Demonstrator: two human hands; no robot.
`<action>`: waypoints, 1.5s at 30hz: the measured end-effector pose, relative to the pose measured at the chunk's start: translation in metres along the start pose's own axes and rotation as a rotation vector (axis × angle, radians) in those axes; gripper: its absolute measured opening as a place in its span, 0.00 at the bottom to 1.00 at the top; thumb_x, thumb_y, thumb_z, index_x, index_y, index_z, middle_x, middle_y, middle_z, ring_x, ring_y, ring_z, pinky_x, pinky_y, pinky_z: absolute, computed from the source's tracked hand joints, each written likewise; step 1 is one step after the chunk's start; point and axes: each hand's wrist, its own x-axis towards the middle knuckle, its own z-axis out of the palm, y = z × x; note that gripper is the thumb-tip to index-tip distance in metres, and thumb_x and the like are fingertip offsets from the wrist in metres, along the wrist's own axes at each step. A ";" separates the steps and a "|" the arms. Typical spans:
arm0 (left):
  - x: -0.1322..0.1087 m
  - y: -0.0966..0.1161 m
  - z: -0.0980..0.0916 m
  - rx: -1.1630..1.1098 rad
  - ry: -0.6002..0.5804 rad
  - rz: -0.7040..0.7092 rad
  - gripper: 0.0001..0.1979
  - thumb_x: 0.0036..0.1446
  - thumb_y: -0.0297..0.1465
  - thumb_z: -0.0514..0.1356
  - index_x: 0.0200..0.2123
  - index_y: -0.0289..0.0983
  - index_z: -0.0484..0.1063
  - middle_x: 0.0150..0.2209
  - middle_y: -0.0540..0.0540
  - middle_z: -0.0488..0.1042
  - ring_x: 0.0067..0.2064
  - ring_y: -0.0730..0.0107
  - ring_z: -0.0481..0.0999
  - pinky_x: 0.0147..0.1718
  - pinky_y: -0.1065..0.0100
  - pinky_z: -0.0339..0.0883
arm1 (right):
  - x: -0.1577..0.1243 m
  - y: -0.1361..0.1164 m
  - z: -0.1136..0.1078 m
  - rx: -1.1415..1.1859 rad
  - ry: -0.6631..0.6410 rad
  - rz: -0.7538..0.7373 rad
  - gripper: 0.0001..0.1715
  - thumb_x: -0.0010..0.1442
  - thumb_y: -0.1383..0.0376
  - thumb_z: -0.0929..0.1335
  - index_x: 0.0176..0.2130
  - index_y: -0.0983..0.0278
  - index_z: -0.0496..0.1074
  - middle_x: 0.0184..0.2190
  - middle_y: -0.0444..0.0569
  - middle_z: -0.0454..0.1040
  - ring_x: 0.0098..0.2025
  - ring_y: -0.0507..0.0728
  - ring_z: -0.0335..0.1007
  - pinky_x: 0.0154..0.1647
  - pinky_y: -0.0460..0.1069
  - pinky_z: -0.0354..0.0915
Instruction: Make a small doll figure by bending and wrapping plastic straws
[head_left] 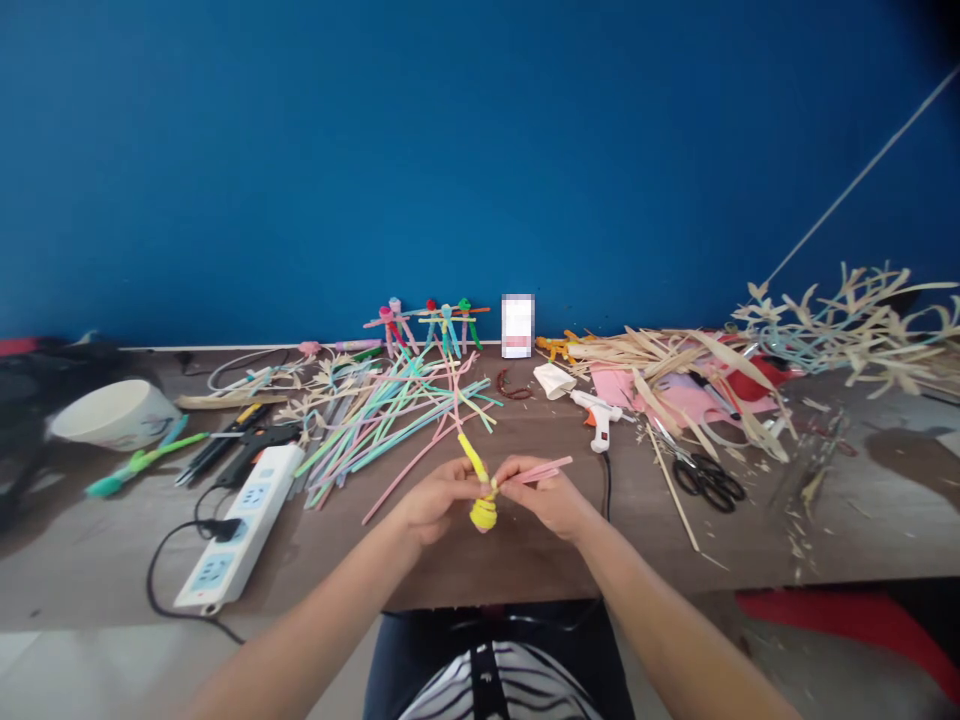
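Observation:
Near the table's front edge, my left hand point(448, 497) pinches a yellow fuzzy stem figure point(484, 512), which has a coiled lower part and a yellow upper stalk with pink stems rising from it. Close on its right, my right hand point(541, 497) is closed on pink stems point(550, 470), whose ends point right past the fingers. The fingertips of both hands nearly meet at the yellow coil. Just beyond the hands lies a loose heap of pastel fuzzy stems point(397, 410).
A white power strip point(244, 530) and a white bowl point(116, 413) are at left. Small stem figures point(446, 325) stand by the wall. On the right are a glue gun point(600, 415) with its cord, black scissors point(707, 480) and dried strips point(660, 360).

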 end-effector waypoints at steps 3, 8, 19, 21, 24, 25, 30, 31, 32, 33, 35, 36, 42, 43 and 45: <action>0.002 -0.003 -0.001 -0.040 -0.041 -0.041 0.13 0.37 0.30 0.63 0.28 0.34 0.65 0.22 0.51 0.65 0.23 0.76 0.65 0.22 0.72 0.60 | 0.000 -0.002 0.000 0.053 -0.011 -0.034 0.06 0.51 0.63 0.66 0.28 0.64 0.70 0.26 0.44 0.67 0.30 0.52 0.61 0.33 0.46 0.57; 0.002 -0.005 0.003 0.149 0.032 0.080 0.12 0.38 0.29 0.62 0.29 0.34 0.64 0.25 0.50 0.67 0.26 0.73 0.68 0.27 0.70 0.62 | -0.002 0.000 0.002 0.201 -0.031 0.053 0.08 0.48 0.61 0.68 0.26 0.64 0.69 0.24 0.44 0.65 0.29 0.51 0.60 0.32 0.46 0.56; -0.014 -0.004 0.008 1.369 0.289 0.721 0.07 0.44 0.23 0.55 0.29 0.37 0.67 0.29 0.48 0.70 0.36 0.65 0.68 0.53 0.51 0.42 | -0.008 0.008 0.010 0.401 0.012 0.303 0.12 0.43 0.61 0.71 0.22 0.66 0.65 0.15 0.40 0.62 0.19 0.47 0.54 0.22 0.44 0.50; -0.015 -0.003 0.007 1.392 0.278 0.703 0.06 0.45 0.24 0.55 0.29 0.38 0.67 0.29 0.48 0.70 0.36 0.65 0.68 0.53 0.52 0.44 | -0.009 0.005 0.009 0.328 0.025 0.308 0.10 0.43 0.63 0.70 0.22 0.66 0.65 0.16 0.40 0.63 0.20 0.47 0.55 0.22 0.44 0.50; -0.015 -0.002 0.008 1.428 0.249 0.697 0.05 0.46 0.24 0.54 0.28 0.38 0.67 0.29 0.48 0.70 0.37 0.64 0.68 0.53 0.51 0.44 | -0.010 0.001 0.008 0.174 0.056 0.329 0.08 0.43 0.65 0.69 0.22 0.66 0.65 0.16 0.39 0.62 0.21 0.47 0.54 0.22 0.43 0.49; -0.016 -0.001 0.008 1.436 0.238 0.698 0.05 0.46 0.24 0.54 0.28 0.38 0.67 0.29 0.48 0.70 0.37 0.64 0.67 0.53 0.51 0.42 | -0.011 0.000 0.008 0.123 0.062 0.327 0.07 0.43 0.66 0.69 0.22 0.65 0.65 0.17 0.39 0.62 0.21 0.47 0.54 0.21 0.43 0.49; -0.018 0.003 0.010 1.225 0.195 0.582 0.05 0.46 0.25 0.55 0.30 0.37 0.67 0.31 0.47 0.70 0.38 0.64 0.67 0.50 0.52 0.50 | -0.012 -0.001 0.005 -0.044 0.047 0.271 0.03 0.44 0.69 0.66 0.22 0.66 0.66 0.17 0.40 0.62 0.21 0.47 0.54 0.22 0.43 0.50; -0.018 0.003 0.009 1.107 0.192 0.524 0.05 0.45 0.26 0.56 0.30 0.37 0.67 0.32 0.47 0.70 0.38 0.64 0.68 0.47 0.55 0.55 | -0.013 -0.003 0.004 -0.055 0.031 0.260 0.03 0.45 0.68 0.66 0.23 0.67 0.66 0.18 0.40 0.63 0.21 0.47 0.54 0.22 0.43 0.51; -0.018 0.002 0.008 0.968 0.181 0.461 0.07 0.44 0.27 0.58 0.31 0.36 0.67 0.32 0.46 0.70 0.38 0.64 0.68 0.44 0.58 0.59 | -0.013 -0.004 0.003 -0.061 0.010 0.245 0.03 0.46 0.68 0.66 0.24 0.67 0.67 0.18 0.40 0.63 0.22 0.47 0.54 0.22 0.43 0.51; -0.017 0.002 0.007 0.812 0.156 0.397 0.08 0.43 0.27 0.59 0.31 0.35 0.66 0.32 0.46 0.70 0.38 0.65 0.68 0.40 0.62 0.61 | -0.013 -0.006 0.002 -0.069 -0.011 0.225 0.04 0.47 0.67 0.66 0.24 0.67 0.67 0.19 0.41 0.63 0.22 0.47 0.55 0.22 0.43 0.52; -0.014 -0.001 0.005 0.482 0.072 0.272 0.11 0.41 0.27 0.62 0.30 0.35 0.64 0.30 0.48 0.69 0.34 0.68 0.69 0.34 0.67 0.63 | -0.013 -0.011 0.000 -0.110 -0.050 0.156 0.03 0.48 0.67 0.66 0.25 0.66 0.67 0.20 0.42 0.65 0.24 0.48 0.57 0.25 0.43 0.55; -0.012 -0.003 0.004 0.324 0.023 0.216 0.12 0.39 0.27 0.63 0.30 0.34 0.64 0.29 0.49 0.69 0.32 0.70 0.69 0.32 0.69 0.63 | -0.012 -0.013 -0.001 -0.142 -0.066 0.101 0.02 0.49 0.68 0.65 0.26 0.66 0.67 0.22 0.42 0.65 0.25 0.49 0.58 0.27 0.44 0.56; -0.002 -0.013 0.005 -0.218 -0.170 -0.021 0.12 0.36 0.26 0.64 0.27 0.32 0.66 0.23 0.49 0.68 0.24 0.75 0.67 0.27 0.71 0.59 | -0.008 -0.018 -0.006 -0.267 -0.131 -0.307 0.05 0.53 0.69 0.63 0.29 0.65 0.69 0.27 0.46 0.68 0.33 0.52 0.63 0.37 0.48 0.59; 0.000 -0.013 0.005 -0.235 -0.183 -0.041 0.12 0.36 0.26 0.64 0.26 0.32 0.66 0.22 0.49 0.68 0.24 0.74 0.67 0.27 0.71 0.59 | -0.008 -0.017 -0.007 -0.273 -0.133 -0.320 0.05 0.54 0.68 0.63 0.29 0.65 0.70 0.27 0.47 0.69 0.33 0.52 0.63 0.38 0.48 0.59; 0.002 -0.012 0.005 -0.192 -0.147 -0.014 0.12 0.36 0.27 0.64 0.26 0.32 0.66 0.22 0.49 0.67 0.24 0.74 0.67 0.27 0.71 0.59 | -0.007 -0.012 -0.007 -0.267 -0.083 -0.241 0.05 0.53 0.67 0.64 0.29 0.65 0.70 0.27 0.47 0.69 0.32 0.52 0.63 0.35 0.48 0.59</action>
